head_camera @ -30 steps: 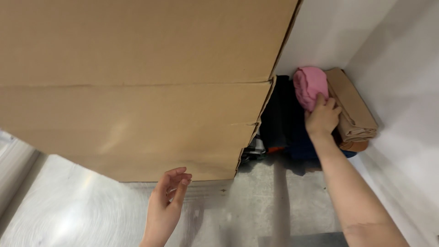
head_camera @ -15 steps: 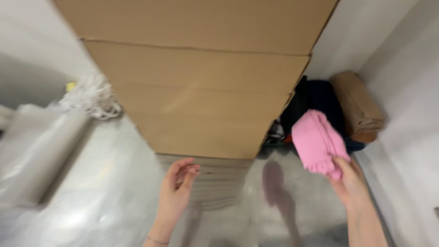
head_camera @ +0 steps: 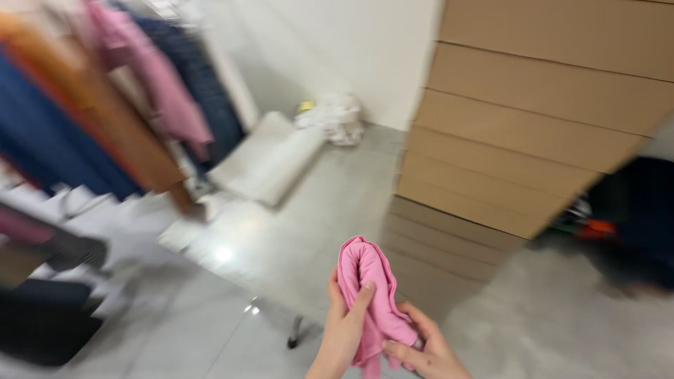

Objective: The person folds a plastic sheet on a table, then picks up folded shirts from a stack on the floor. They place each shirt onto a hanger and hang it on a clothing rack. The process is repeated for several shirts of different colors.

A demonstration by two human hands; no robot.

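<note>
Two hands are in view, the left hand [head_camera: 344, 333] and the right hand [head_camera: 425, 351], both closed around one pink cloth [head_camera: 368, 295]. One stack of flat cardboard boxes [head_camera: 519, 133] stands at the right. One white roll [head_camera: 270, 158] lies on the floor, with one white crumpled heap [head_camera: 337, 116] behind it. Several hanging garments [head_camera: 105, 112] fill the left (too blurred to count).
</note>
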